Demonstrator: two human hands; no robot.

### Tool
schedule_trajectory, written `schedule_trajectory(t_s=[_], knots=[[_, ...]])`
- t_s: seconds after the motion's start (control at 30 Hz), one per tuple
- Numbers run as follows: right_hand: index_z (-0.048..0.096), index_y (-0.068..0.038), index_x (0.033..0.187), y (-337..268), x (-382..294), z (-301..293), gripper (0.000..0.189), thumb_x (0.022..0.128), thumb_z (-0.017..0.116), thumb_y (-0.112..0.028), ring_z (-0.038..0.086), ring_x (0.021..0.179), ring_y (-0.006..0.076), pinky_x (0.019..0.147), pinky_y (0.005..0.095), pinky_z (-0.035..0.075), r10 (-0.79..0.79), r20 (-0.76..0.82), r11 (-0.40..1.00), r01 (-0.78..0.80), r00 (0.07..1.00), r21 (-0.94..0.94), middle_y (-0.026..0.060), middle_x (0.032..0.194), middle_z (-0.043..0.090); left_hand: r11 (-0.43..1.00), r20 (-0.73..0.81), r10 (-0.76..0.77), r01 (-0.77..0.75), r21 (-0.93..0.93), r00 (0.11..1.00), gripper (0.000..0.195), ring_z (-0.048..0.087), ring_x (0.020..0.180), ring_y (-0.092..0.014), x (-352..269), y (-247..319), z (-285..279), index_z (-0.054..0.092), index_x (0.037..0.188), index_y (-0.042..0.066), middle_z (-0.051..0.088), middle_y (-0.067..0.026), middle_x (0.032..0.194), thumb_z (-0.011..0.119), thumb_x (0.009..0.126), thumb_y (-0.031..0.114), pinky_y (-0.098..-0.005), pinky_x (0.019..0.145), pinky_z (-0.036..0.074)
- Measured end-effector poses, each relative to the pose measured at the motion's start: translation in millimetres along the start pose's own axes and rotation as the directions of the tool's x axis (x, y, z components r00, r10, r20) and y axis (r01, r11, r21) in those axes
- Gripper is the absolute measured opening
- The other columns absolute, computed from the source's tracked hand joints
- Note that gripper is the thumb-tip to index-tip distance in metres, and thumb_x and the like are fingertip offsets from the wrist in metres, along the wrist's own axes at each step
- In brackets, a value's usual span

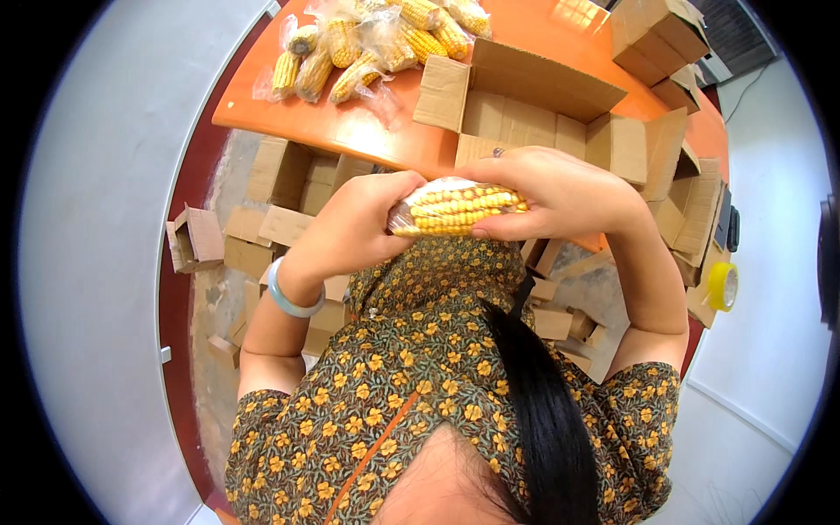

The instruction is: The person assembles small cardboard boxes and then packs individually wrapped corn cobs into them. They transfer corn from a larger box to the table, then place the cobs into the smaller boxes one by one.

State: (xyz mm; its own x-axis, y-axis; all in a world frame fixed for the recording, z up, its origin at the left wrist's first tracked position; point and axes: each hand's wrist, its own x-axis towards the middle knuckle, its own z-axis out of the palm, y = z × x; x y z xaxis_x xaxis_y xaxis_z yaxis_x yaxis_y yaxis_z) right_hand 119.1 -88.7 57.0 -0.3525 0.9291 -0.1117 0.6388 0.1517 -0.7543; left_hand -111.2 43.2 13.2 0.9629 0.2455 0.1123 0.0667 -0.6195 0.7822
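Observation:
Both hands hold one ear of yellow corn [459,209] in clear plastic wrap, level in front of my body. My left hand [367,220] grips its wrapped left end; my right hand [548,190] closes around its right end, thumb below. Just beyond lies an open cardboard box [538,121] on the orange table [367,134], its flaps spread. Several more corn ears [341,42], many in clear plastic bags, lie at the table's far left.
More cardboard boxes stand at the table's right [656,39] and on the floor [289,174]. A roll of yellow tape [722,287] is at the right, beside open boxes [689,210]. Pale walls [111,216] rise on both sides.

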Motion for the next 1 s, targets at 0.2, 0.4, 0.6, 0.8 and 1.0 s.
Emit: schedule_trajectory(t_s=[0.2,0.4,0.6,0.8,1.0], knots=[[0.058,0.003,0.133,20.3,-29.4,-37.5,0.052,0.094,0.07,-0.03,0.066,0.102,0.0206,0.091,0.0351,0.052,0.022,-0.236,0.999,-0.01,0.971,0.05,0.014,0.114,0.07,0.7,0.274,-0.232,0.356,-0.618,0.933,0.019,0.057,0.074,-0.001,-3.6,-30.7,0.7,0.067,0.11,0.0,0.065,0.003,0.088,0.073,0.092,0.005,-0.0162,0.063,0.046],[0.061,0.002,0.126,88.7,-28.7,-46.4,0.047,0.095,0.067,-0.033,0.066,0.103,0.0297,0.092,0.0392,0.052,0.18,-0.442,0.962,-0.252,0.879,-0.11,0.0192,0.11,0.07,0.904,0.036,-0.192,0.191,-0.383,0.981,0.013,0.061,0.074,-0.005,4.6,-24.5,20.7,0.067,0.107,-0.001,0.065,0.0007,0.087,0.068,0.094,0.002,-0.0206,0.066,0.05],[0.063,0.004,0.12,111.9,-15.5,-30.6,0.045,0.094,0.067,-0.033,0.067,0.101,0.0346,0.092,0.042,0.051,0.225,-0.42,0.958,-0.279,0.879,-0.071,0.0221,0.108,0.071,0.94,-0.198,0.332,-0.308,0.145,0.922,0.021,0.068,0.088,-0.026,54.5,-4.1,7.8,0.069,0.11,0.0,0.07,-0.013,0.101,0.067,0.09,-0.003,-0.0335,0.077,0.054],[0.063,0.005,0.12,119.0,-13.4,-32.1,0.044,0.094,0.067,-0.031,0.068,0.097,0.0307,0.089,0.0403,0.052,0.257,-0.369,0.962,-0.273,0.893,0.011,0.0219,0.106,0.071,0.744,-0.103,0.487,-0.351,0.568,0.867,0.028,0.063,0.108,-0.029,135.0,-20.4,16.3,0.072,0.113,0.005,0.071,-0.0091,0.109,0.07,0.086,0.007,-0.0406,0.092,0.052],[0.059,0.002,0.129,153.1,-10.2,-20.7,0.047,0.095,0.07,-0.029,0.066,0.107,0.0298,0.094,0.0391,0.051,0.241,-0.368,0.965,-0.262,0.898,-0.007,0.0214,0.117,0.069,0.708,0.089,0.275,-0.264,0.655,0.957,0.037,0.06,0.104,-0.027,164.6,-39.2,18.8,0.073,0.112,0.009,0.073,-0.0053,0.106,0.079,0.077,0.021,-0.0409,0.092,0.05]])
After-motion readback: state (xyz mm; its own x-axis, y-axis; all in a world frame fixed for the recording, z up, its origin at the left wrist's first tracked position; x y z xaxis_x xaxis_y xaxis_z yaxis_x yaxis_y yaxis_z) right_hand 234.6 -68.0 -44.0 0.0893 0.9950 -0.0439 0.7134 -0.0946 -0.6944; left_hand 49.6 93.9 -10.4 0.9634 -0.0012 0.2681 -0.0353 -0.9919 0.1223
